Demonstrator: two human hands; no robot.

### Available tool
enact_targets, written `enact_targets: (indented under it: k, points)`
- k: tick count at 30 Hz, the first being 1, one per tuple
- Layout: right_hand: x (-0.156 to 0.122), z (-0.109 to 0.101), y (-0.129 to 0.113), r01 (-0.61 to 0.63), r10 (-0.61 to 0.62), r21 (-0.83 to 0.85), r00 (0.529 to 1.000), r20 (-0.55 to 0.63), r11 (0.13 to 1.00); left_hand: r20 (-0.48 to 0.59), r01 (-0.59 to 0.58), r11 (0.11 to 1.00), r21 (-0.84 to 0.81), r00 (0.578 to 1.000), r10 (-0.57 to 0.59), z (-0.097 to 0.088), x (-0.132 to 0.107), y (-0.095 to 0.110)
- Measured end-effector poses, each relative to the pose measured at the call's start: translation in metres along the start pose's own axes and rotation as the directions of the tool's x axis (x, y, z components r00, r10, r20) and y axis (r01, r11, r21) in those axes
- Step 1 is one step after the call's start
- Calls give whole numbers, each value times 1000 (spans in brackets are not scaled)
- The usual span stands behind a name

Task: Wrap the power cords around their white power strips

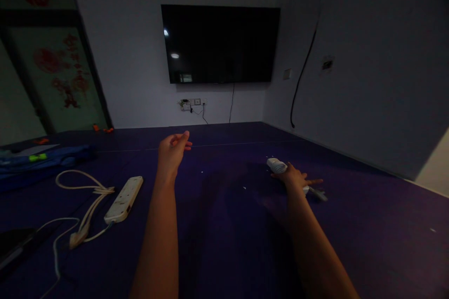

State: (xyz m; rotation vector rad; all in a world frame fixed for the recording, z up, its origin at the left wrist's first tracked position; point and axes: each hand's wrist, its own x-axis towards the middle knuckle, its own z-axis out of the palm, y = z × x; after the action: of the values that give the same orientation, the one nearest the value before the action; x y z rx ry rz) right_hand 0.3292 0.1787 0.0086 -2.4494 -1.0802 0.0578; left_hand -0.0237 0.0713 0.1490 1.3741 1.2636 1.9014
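My right hand [294, 178] rests palm down on a white handheld device [277, 166] lying on the dark purple floor mat [228, 224] at mid right; its fingers spread over the device's middle, and a grey tip [318, 194] sticks out past them. I cannot tell whether the hand grips the device or only lies on it. My left hand [172, 149] hovers above the mat at the centre, fingers loosely curled, holding nothing. A white power strip [124, 198] lies left of my left forearm.
A coiled white cable [86, 191] trails from the power strip at left. A blue bag [42, 161] lies at far left. A black TV [220, 43] hangs on the far wall above a wall socket [191, 103]. A dark flat object [14, 247] sits at the lower left.
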Motion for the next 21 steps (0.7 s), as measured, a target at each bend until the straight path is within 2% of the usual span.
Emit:
enact_targets:
  k: [8, 17, 21]
  points:
    - [1, 10, 3, 19, -18, 13, 997, -76, 1000, 9, -2, 1000, 24, 1000, 2, -2, 0, 0]
    - [-9, -1, 5, 24, -21, 107, 999, -23, 994, -3, 19, 1000, -8, 1000, -19, -4, -1, 2]
    - [-13, -6, 4, 36, -30, 112, 998, -53, 993, -4, 10, 1000, -7, 1000, -10, -6, -2, 4]
